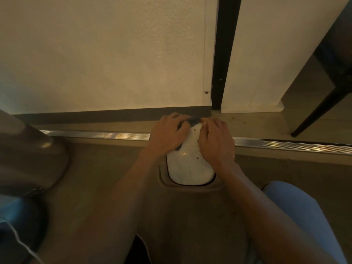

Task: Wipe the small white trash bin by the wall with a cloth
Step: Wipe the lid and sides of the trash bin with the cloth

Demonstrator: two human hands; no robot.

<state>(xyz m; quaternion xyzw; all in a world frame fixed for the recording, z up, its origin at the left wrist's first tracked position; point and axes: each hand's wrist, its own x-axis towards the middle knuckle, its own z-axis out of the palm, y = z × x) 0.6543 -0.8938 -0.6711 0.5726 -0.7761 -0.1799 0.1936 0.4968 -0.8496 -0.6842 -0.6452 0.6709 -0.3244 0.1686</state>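
The small white trash bin (187,168) stands on the floor near the wall, seen from above, its lid speckled with brown spots. My left hand (168,135) lies over the far left of the lid with a dark grey cloth (193,121) under its fingers. The cloth shows at the bin's far edge and a corner sticks out below my palm. My right hand (216,141) rests on the right side of the lid, fingers curled over its far edge beside the cloth.
A cream wall (106,54) with a dark skirting runs behind the bin. A metal floor strip (99,134) crosses left to right. A black chair leg (320,109) stands at the right. A rounded grey object (28,153) sits at the left.
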